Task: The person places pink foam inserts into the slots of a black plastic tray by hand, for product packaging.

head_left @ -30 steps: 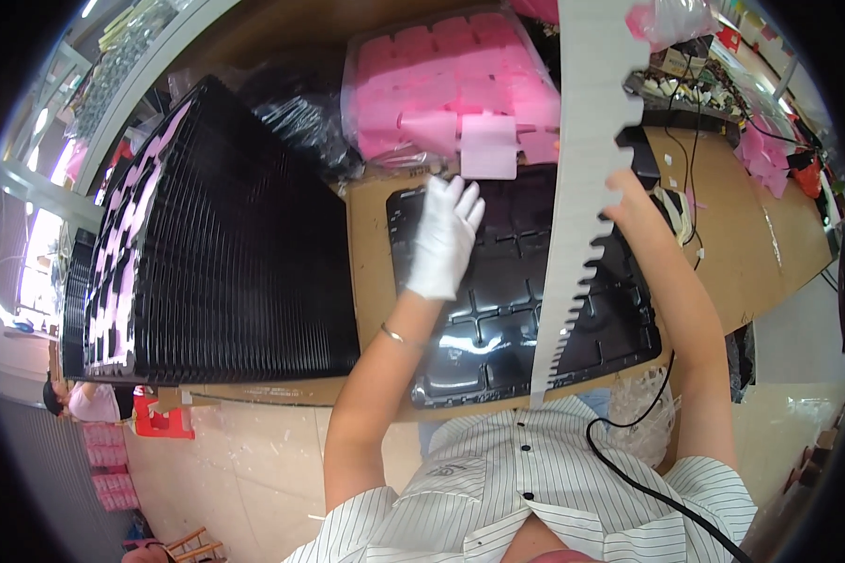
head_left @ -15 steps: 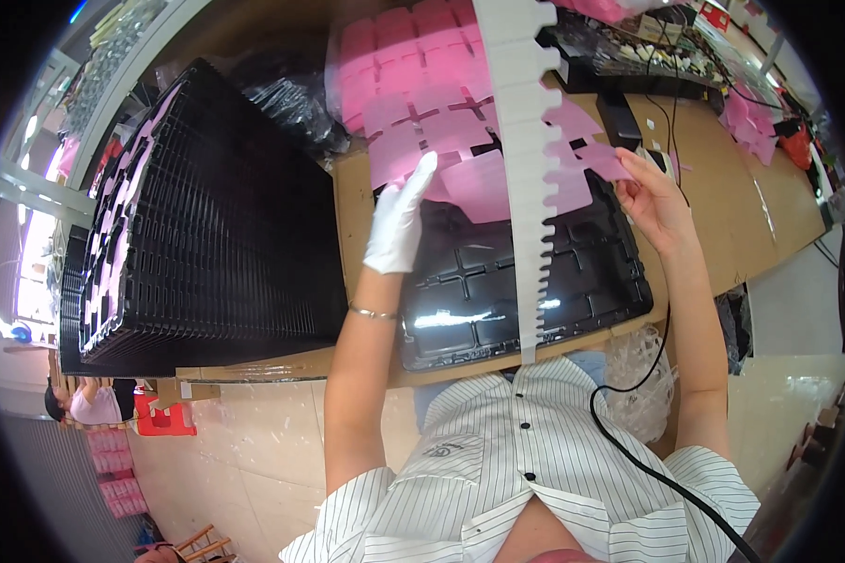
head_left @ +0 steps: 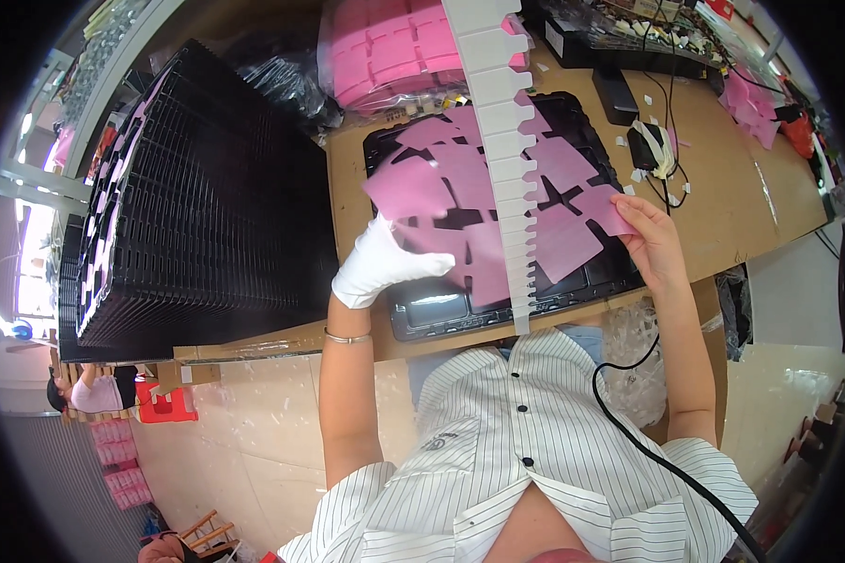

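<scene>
A thin pink slotted sheet [head_left: 465,174] lies spread over a black plastic tray [head_left: 432,317] in front of me, its left flap raised and blurred. At its right corner, my right hand [head_left: 652,239] is bare and closed, pinching the sheet between thumb and fingers. My left hand [head_left: 380,266], in a white glove, is by the sheet's left edge. Its thumb is spread away from the fingers, and the fingertips are close to the raised flap. A white strip with notched edges [head_left: 498,122] crosses the view in front of the sheet and hides part of it.
A tall stack of black trays [head_left: 216,206] stands at the left. Behind the tray is a bagged pile of pink sheets [head_left: 394,52]. Cables and a dark box [head_left: 615,94] are at the right on the cardboard-covered table [head_left: 732,202]. Another person [head_left: 94,389] appears far left.
The pink sheet has come down and toward me, spreading over the tray. My left hand has moved left and its thumb has spread. My right hand has shifted slightly nearer, still pinching the corner.
</scene>
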The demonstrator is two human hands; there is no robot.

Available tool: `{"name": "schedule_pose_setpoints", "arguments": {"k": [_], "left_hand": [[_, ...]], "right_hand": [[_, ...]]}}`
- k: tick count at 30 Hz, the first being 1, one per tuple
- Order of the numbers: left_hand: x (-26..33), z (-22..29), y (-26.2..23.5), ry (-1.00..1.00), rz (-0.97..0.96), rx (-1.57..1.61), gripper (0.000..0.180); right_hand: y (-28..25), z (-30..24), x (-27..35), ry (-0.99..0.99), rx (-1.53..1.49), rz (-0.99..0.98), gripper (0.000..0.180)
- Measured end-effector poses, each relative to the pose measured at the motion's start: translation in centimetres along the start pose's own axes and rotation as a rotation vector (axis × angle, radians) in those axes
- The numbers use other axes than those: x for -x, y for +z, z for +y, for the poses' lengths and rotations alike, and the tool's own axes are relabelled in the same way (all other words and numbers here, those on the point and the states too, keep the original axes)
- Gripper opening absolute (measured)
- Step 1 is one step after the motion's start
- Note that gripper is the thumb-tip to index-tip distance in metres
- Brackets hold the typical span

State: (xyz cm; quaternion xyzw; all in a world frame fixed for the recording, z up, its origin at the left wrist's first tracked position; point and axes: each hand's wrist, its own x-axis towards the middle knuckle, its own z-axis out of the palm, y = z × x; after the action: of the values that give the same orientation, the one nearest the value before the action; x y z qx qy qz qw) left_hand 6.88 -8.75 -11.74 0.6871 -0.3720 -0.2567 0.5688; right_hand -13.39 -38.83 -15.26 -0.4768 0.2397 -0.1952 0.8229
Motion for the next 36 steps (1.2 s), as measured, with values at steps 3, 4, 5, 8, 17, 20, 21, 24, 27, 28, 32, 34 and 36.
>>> {"name": "schedule_pose_setpoints", "arguments": {"k": [3, 4, 5, 8, 17, 20, 21, 24, 27, 28, 32, 34, 36], "left_hand": [[-0.5, 1.1, 1.1, -0.217, 0.162, 0.112, 0.041], [-0.7, 1.2, 1.3, -0.314, 0.297, 0.182, 0.037], [-0.3, 0.2, 1.0, -0.323, 0.313, 0.129, 0.037], [1.2, 0.0, 0.6, -0.608, 0.339, -0.127, 0.045], [5.5, 0.3, 3.7, -0.552, 0.396, -0.614, 0.072], [5.3, 1.0, 4.3, -0.574, 0.383, -0.742, 0.073], [5.2, 1.3, 4.3, -0.599, 0.37, -0.755, 0.073], [5.6, 2.1, 3.6, -0.61, 0.308, -0.776, 0.073], [6.1, 3.7, 2.9, -0.581, 0.294, -0.803, 0.071], [6.1, 4.1, 2.8, -0.573, 0.328, -0.825, 0.068], [1.6, 1.5, 1.1, 0.077, 0.511, -0.994, 0.026], [-2.6, 0.5, 1.6, 0.217, 0.333, -0.878, 0.022], [-7.1, -2.1, 2.2, 0.322, 0.208, -0.981, 0.028]], "right_hand": [[-0.1, 0.2, 0.4, -0.073, 0.238, 0.045, 0.018], [-0.3, 0.3, 0.6, -0.072, 0.238, 0.045, 0.018], [-0.4, 0.4, 0.9, -0.152, 0.393, 0.038, 0.016], [-0.6, 1.1, 2.3, -0.29, 0.625, 0.012, 0.013], [-0.5, 1.8, 3.9, -0.593, 1.132, 0.047, 0.018], [0.0, 1.5, 3.3, -0.448, 1.088, 0.135, 0.019], [-0.1, 1.4, 3.2, -0.47, 1.088, 0.075, 0.02], [-1.4, 0.9, 3.2, -0.483, 1.139, -0.067, 0.021], [-1.5, 0.2, 3.3, -0.625, 1.348, 0.009, 0.023], [-1.5, 0.0, 3.4, -0.774, 1.494, 0.17, 0.023], [2.1, -1.9, -2.3, -0.945, 1.34, 0.021, 0.022], [5.1, -0.9, -6.1, -0.973, 1.305, -0.254, 0.021], [7.2, 2.2, -10.8, -1.143, 1.355, -0.387, 0.024]]}}
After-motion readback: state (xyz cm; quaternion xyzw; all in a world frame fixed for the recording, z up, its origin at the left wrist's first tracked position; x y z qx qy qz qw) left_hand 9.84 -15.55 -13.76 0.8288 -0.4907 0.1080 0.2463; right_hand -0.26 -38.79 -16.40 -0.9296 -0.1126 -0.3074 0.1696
